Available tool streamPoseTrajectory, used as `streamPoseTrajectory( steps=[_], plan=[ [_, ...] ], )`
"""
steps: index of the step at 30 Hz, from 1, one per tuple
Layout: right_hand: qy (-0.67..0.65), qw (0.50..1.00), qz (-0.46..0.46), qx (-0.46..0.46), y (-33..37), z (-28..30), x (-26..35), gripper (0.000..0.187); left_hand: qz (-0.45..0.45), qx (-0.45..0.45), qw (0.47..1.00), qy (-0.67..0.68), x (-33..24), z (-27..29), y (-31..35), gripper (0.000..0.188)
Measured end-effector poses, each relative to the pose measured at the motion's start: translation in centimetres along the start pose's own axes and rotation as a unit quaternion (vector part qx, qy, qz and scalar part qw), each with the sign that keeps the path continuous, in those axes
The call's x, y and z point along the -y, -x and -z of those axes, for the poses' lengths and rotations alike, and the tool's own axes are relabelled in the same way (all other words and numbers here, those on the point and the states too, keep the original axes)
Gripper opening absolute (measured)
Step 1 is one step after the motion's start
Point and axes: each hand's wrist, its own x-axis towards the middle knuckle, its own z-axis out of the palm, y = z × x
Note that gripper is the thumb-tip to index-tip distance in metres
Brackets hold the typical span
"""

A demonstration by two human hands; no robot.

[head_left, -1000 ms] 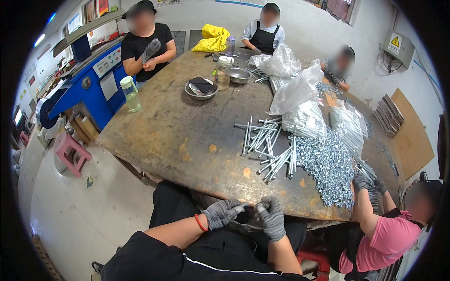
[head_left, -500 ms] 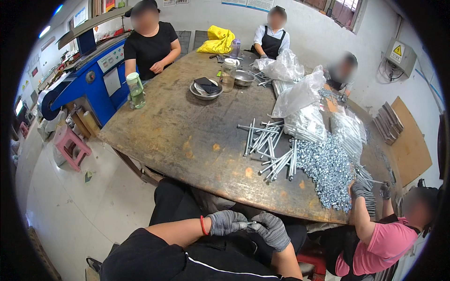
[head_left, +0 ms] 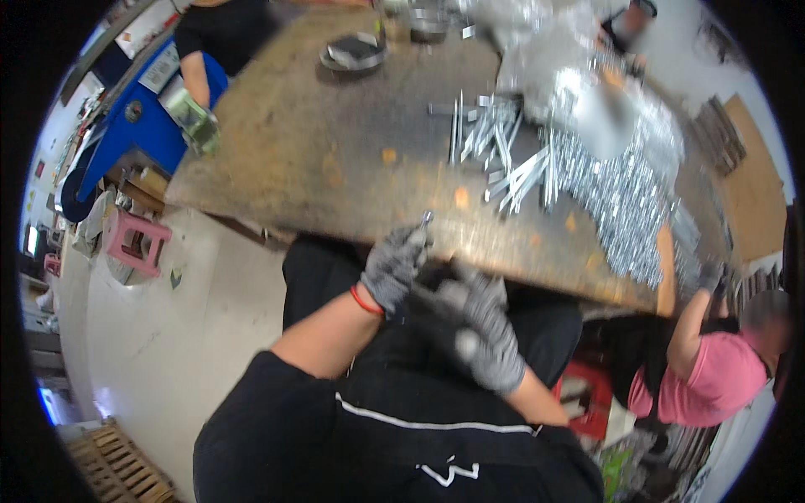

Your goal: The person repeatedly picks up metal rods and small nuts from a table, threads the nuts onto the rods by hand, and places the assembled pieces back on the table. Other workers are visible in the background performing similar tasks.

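Observation:
My left hand (head_left: 394,267), in a grey knitted glove with a red band at the wrist, is closed around a metal bolt. The shiny end of the bolt (head_left: 428,217) sticks up past the fingers at the table's near edge; the rest is hidden in the glove. To its right, my right hand (head_left: 486,335), also gloved in grey, is over my lap. Motion smears its fingers, so whether it holds anything does not show. Ahead and to the right, several long bolts (head_left: 528,178) lie loose beside a large pile of small metal nuts (head_left: 616,205).
The wooden table (head_left: 310,159) bears a metal bowl with a dark flat object (head_left: 352,52) and clear plastic bags (head_left: 545,46). A co-worker in pink (head_left: 721,377) sits at the right, another person in black (head_left: 222,42) at the far left. A pink stool (head_left: 137,241) stands on the floor.
My hands have moved apart; the left has risen toward the table edge with the bolt. The view has tipped downward. The green bottle at the left is now tilted at a co-worker's hand.

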Motion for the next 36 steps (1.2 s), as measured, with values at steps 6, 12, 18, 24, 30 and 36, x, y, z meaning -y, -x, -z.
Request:
streamPoseTrajectory(
  steps=[6,12,18,24,30,36],
  plan=[
    [0.143,0.977,-0.146,-0.056,3.9,1.1,-4.2,0.021,0.133,0.26,0.938,-0.187,-2.7,-2.2,3.8,0.031],
    [0.186,0.938,-0.288,-0.043,7.1,2.8,-7.1,0.023,0.062,0.334,0.818,-0.464,1.4,-3.5,-0.4,0.03],
    [0.233,0.934,-0.241,-0.124,5.6,5.7,-8.4,0.015,-0.023,0.162,0.822,-0.546,17.3,-1.4,-6.4,0.047],
    [0.431,0.792,-0.349,-0.255,2.5,15.2,-12.3,0.036,0.251,0.434,0.64,-0.582,17.6,-1.6,-4.5,0.05],
    [0.49,0.727,-0.399,-0.268,-2.9,22.8,-18.4,0.051,0.118,0.485,0.766,-0.405,1.3,-8.3,-5.5,0.032],
    [0.517,0.672,-0.461,-0.262,-5.6,23.8,-19.3,0.043,-0.012,0.049,0.814,-0.579,-1.3,-10.1,-14.8,0.036]
  ],
)
